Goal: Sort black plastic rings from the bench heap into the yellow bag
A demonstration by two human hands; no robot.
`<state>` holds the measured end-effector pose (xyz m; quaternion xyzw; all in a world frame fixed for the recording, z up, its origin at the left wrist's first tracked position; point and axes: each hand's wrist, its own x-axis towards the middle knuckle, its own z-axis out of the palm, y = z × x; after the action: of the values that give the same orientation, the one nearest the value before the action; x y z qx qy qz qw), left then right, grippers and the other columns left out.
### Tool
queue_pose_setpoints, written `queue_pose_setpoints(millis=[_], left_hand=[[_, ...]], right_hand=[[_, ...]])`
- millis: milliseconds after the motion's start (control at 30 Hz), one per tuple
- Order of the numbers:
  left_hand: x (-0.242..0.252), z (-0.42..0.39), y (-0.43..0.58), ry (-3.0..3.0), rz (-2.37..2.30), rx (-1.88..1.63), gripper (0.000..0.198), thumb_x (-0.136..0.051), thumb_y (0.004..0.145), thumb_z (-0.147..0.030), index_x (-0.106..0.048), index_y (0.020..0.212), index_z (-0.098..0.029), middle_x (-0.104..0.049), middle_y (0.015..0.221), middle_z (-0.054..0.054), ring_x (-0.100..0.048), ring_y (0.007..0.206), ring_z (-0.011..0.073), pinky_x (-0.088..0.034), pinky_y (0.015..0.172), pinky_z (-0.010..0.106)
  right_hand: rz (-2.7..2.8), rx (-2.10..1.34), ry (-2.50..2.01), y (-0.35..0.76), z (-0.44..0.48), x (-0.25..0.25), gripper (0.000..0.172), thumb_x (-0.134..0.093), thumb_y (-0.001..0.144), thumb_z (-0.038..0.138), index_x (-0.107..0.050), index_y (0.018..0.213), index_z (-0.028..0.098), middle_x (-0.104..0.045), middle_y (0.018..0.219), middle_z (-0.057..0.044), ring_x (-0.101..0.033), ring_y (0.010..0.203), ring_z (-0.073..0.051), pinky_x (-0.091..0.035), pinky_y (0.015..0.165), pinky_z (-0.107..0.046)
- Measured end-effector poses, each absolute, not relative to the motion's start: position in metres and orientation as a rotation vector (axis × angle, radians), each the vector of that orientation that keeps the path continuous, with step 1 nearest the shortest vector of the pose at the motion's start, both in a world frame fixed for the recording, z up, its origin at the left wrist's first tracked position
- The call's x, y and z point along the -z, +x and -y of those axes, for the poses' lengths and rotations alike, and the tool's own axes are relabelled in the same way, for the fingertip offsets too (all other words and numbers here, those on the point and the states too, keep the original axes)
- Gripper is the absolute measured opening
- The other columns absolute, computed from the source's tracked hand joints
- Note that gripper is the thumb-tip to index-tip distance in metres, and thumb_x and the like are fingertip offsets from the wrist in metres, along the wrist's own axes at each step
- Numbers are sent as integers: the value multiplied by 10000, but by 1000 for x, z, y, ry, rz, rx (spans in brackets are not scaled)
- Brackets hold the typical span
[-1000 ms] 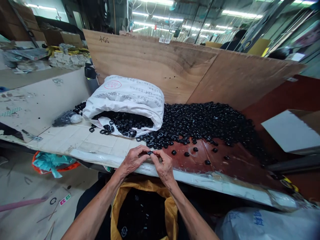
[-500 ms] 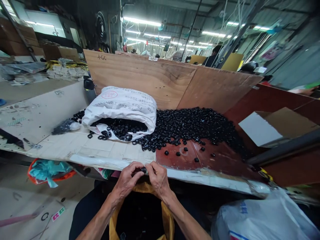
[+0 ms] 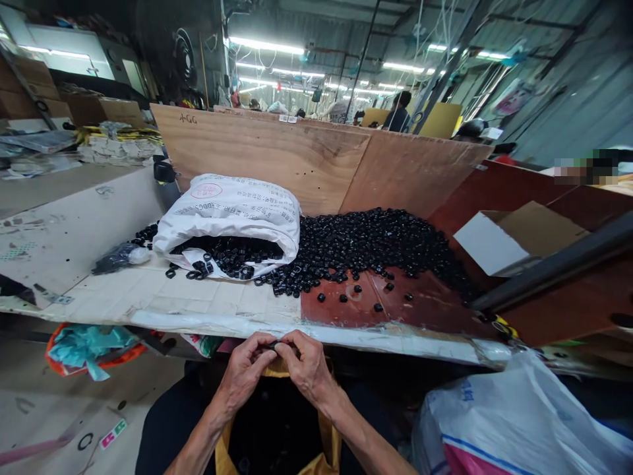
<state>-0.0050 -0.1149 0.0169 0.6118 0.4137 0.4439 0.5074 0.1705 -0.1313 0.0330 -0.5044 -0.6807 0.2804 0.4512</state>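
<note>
My left hand (image 3: pixel 246 371) and my right hand (image 3: pixel 307 373) meet at the table's front edge, fingertips pinched together. Between them they grip a small black ring-like piece (image 3: pixel 273 345), mostly hidden by the fingers. Below my hands is a yellow bag (image 3: pixel 332 441), open at the top with a dark inside. A heap of similar black pieces (image 3: pixel 386 241) spreads over the table beyond. More of them spill from the mouth of a white woven sack (image 3: pixel 232 204) lying on its side.
Upright wooden boards (image 3: pixel 257 145) wall in the table's back. An open cardboard box (image 3: pixel 539 231) and a dark metal bar (image 3: pixel 558 260) are on the right. A white plastic bag (image 3: pixel 484 415) stands at lower right, and an orange-rimmed basket (image 3: pixel 62 366) sits below left. People work in the background.
The view has shifted a little, so the table appears farther left. My fingers have closed in around the black piece, and my right hand now covers more of it.
</note>
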Motion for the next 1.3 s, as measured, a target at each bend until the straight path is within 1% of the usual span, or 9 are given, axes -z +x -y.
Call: queue_pose_setpoints(millis=[133,233,400,600,767,867,1067,1167,1300], left_hand=[[-20,117,-3,1421,-1003,-1057,260,-700,865,-396,-736,1018,-189,-752,963,48,-698,868,202,-588,782,293],[-16,118,-3,1456,-991,-1034,241,-675,891,-363,-724,1042,-181,-752,962,58,-707,869,206,-599,781,302],[3,121,-9,1943,-1005,-1146,203,-581,952,-211,-678,1130,-213,-731,1119,93,-706,1054,231,-592,924,370],[17,125,-20,2288,-768,-1103,368,-511,952,-89,-632,1259,-252,-723,1193,97,-695,1125,226,-588,964,384],[6,130,-16,1754,-1030,-946,165,-615,941,-288,-701,1068,-226,-738,1028,56,-715,915,200,-605,808,297],[8,132,-10,1533,-1071,-926,200,-650,917,-358,-715,1019,-199,-738,948,42,-703,827,185,-596,736,269],[23,147,-16,1851,-1084,-1032,189,-603,935,-260,-699,1098,-252,-738,1089,67,-711,1012,225,-577,899,333],[8,147,-27,1992,-970,-917,200,-591,934,-219,-680,1110,-253,-736,1058,60,-709,982,213,-566,892,320],[-29,107,-26,2069,-996,-780,131,-702,869,-306,-674,954,-211,-706,932,37,-685,856,197,-553,800,300]], right_hand=[[1683,-727,-1155,174,135,-32,145,-574,917,232,-690,997,199,-675,845,-39,-625,733,-172,-497,709,-277],[1608,-811,-1183,172,139,-30,134,-560,914,254,-681,923,198,-669,788,-29,-621,690,-169,-486,676,-278],[1079,-1308,-1324,155,144,-20,268,-611,890,421,-603,772,180,-500,484,66,-432,425,-92,-377,507,-230],[519,-1880,-1334,153,142,-4,355,-692,803,450,-500,647,194,-472,514,64,-305,367,-50,-280,411,-209],[1118,-1367,-1344,161,152,-2,230,-627,893,410,-647,915,181,-580,578,38,-528,480,-110,-402,525,-229],[1332,-1152,-1325,160,157,0,183,-581,915,355,-665,908,193,-621,677,17,-572,517,-116,-413,547,-236],[1089,-1388,-1368,149,165,14,228,-577,909,403,-608,872,180,-585,511,44,-553,476,-131,-439,574,-246],[1263,-1376,-1395,159,160,8,216,-578,904,379,-606,803,190,-577,487,42,-524,453,-130,-410,531,-236],[1659,-680,-1452,193,113,-12,172,-576,912,298,-639,787,197,-639,721,-22,-560,632,-154,-434,635,-263]])
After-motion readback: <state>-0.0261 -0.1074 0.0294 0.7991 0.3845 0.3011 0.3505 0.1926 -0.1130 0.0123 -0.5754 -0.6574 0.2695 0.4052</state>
